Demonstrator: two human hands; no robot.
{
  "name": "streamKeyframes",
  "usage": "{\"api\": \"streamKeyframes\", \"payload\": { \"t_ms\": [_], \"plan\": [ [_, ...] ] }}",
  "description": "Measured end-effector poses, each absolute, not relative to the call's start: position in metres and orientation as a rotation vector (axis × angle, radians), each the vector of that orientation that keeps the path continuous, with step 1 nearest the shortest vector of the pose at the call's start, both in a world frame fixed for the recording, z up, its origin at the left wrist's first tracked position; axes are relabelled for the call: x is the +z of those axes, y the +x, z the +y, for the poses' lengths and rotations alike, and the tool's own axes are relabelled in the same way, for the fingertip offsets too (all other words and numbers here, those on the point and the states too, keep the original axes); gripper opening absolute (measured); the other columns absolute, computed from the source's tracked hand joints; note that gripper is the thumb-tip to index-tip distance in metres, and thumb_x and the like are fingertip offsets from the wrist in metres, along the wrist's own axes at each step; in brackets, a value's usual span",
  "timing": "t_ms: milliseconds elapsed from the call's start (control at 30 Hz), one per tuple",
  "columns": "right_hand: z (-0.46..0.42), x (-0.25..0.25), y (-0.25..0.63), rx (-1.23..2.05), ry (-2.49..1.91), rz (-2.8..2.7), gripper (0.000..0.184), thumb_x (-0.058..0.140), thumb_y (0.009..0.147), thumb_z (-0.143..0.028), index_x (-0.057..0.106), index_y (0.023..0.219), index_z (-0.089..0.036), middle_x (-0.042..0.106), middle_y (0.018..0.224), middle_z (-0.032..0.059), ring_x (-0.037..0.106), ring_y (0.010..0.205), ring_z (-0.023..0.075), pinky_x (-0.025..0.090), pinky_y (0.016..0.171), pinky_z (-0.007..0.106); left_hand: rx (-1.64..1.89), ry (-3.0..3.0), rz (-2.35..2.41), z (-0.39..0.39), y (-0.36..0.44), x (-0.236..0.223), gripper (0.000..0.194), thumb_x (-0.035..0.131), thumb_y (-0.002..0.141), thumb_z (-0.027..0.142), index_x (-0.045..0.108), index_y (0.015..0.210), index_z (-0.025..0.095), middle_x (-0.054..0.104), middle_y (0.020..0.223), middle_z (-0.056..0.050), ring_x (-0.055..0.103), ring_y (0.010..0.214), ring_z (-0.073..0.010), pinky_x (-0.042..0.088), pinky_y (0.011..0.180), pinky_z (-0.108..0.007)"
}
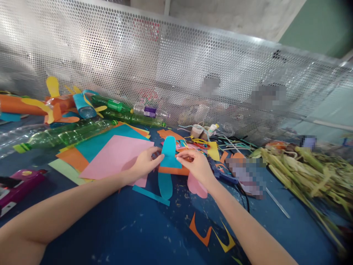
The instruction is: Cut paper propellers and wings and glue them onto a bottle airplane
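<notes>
A blue paper cut-out [168, 146] with long rounded lobes lies across an orange paper piece [173, 170] in front of me. My left hand [147, 160] is at the blue paper's left side, thumb against its edge and fingers apart. On the other side, my right hand [195, 163] pinches the right part of the blue paper between thumb and forefinger; the exact contact is partly hidden. Under my right wrist shows a pink paper piece with rounded lobes [197, 186]. A narrow blue paper strip [151, 195] lies just nearer to me.
Left are stacked coloured paper sheets [110, 158], green plastic bottles [66, 134] and a purple boxy object [23, 187]. To the right lie dark blue-handled scissors [227, 177], a blurred phone-like object [245, 178] and dry corn husks [298, 173]. Perforated metal mesh [176, 70] stands behind.
</notes>
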State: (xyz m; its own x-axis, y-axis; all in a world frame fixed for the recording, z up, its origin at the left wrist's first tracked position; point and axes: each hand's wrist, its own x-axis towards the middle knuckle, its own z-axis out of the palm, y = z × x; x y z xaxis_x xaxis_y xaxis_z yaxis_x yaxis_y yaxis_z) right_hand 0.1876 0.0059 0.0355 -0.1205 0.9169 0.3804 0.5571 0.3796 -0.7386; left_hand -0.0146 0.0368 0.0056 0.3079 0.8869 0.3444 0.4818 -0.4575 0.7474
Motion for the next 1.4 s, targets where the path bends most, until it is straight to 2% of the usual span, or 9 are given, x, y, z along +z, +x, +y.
{"api": "streamKeyframes", "payload": {
  "t_ms": [233, 567, 900, 1133, 1267, 1400],
  "plan": [
    [0.008, 0.036, 0.191, 0.375, -1.301, -1.884, 0.008, 0.066, 0.073, -0.021, 0.065, 0.081, -0.021, 0.069, 0.080, 0.0016, 0.063, 0.083, 0.0200, 0.048, 0.080, 0.036, 1.045, 2.076, 1.248, 0.039, -0.014, 0.002, 0.034, 0.049, 0.081, 0.037, 0.059, 0.104, 0.015, 0.065, 0.097, -0.008, 0.061, 0.077, -0.0189, 0.048, 0.068, -0.030],
    [0.013, 0.037, 0.197, 0.553, -1.226, -1.859, 0.011, 0.065, 0.073, -0.020, 0.062, 0.083, -0.019, 0.067, 0.085, 0.0032, 0.063, 0.076, 0.0158, 0.051, 0.071, 0.029, 1.034, 2.148, 1.218, 0.038, -0.013, 0.006, 0.031, 0.047, 0.082, 0.036, 0.060, 0.101, 0.016, 0.064, 0.096, -0.008, 0.060, 0.078, -0.0186, 0.047, 0.068, -0.030],
    [0.013, 0.036, 0.197, 0.513, -1.267, -1.904, 0.012, 0.064, 0.072, -0.019, 0.063, 0.085, -0.019, 0.066, 0.080, 0.0024, 0.064, 0.075, 0.0161, 0.050, 0.072, 0.030, 0.997, 2.167, 1.221, 0.036, -0.014, 0.009, 0.029, 0.048, 0.081, 0.036, 0.060, 0.099, 0.016, 0.063, 0.090, -0.006, 0.059, 0.072, -0.0175, 0.044, 0.061, -0.028],
    [0.010, 0.039, 0.194, 0.491, -1.250, -1.942, 0.013, 0.062, 0.074, -0.017, 0.064, 0.087, -0.019, 0.067, 0.082, 0.0022, 0.063, 0.075, 0.0154, 0.050, 0.073, 0.030, 0.989, 2.190, 1.142, 0.041, -0.016, 0.007, 0.028, 0.048, 0.081, 0.034, 0.057, 0.101, 0.017, 0.062, 0.090, -0.005, 0.057, 0.075, -0.0172, 0.043, 0.066, -0.028],
    [0.008, 0.041, 0.192, 0.431, -1.228, -2.003, 0.010, 0.062, 0.076, -0.017, 0.063, 0.085, -0.020, 0.068, 0.084, 0.0022, 0.063, 0.078, 0.0163, 0.048, 0.076, 0.032, 0.954, 2.256, 1.113, 0.040, -0.016, 0.013, 0.026, 0.047, 0.082, 0.038, 0.057, 0.093, 0.018, 0.061, 0.083, -0.003, 0.056, 0.072, -0.0170, 0.042, 0.064, -0.028],
    [0.004, 0.042, 0.187, 0.225, -1.263, -2.061, 0.005, 0.063, 0.077, -0.019, 0.061, 0.081, -0.021, 0.067, 0.083, 0.0014, 0.060, 0.084, 0.0194, 0.043, 0.081, 0.037, 0.917, 2.322, 1.088, 0.040, -0.015, 0.019, 0.023, 0.050, 0.080, 0.039, 0.056, 0.084, 0.018, 0.060, 0.079, -0.002, 0.055, 0.071, -0.0173, 0.040, 0.061, -0.027]
  ]
}}
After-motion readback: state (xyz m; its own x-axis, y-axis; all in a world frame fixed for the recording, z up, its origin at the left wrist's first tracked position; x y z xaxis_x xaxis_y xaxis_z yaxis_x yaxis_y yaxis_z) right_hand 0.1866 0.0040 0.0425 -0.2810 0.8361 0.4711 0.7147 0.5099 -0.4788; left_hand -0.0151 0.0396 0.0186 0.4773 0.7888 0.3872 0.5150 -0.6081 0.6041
